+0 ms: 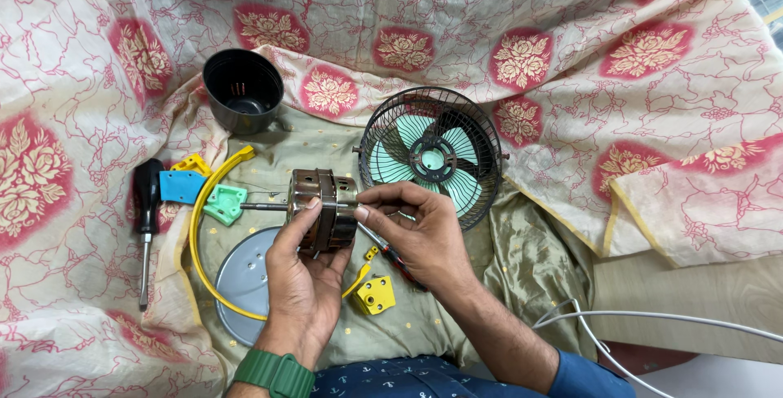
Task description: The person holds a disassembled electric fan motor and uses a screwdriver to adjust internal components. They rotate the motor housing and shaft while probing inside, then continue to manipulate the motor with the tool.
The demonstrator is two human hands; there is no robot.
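The left hand (pixel 306 271) is gripping a small fan motor (pixel 325 210) above the lap, its shaft pointing left. The right hand (pixel 412 231) is pinching at the motor's right end while also holding a thin screwdriver (pixel 395 258) under the palm.

The fan looks well taken apart. The wire cage with green blades (pixel 432 153) is lying apart on the floral cloth (pixel 571 55). A black cup-shaped cover (pixel 242 90), yellow ring (pixel 200 243), grey disc (pixel 245 276), green bracket (pixel 225 204), blue plate (pixel 181 187) and yellow block (pixel 375 294) are lying loose around. The motor itself is looking intact, apparently still to be opened. A larger screwdriver (pixel 147 218) is resting unused at the left.
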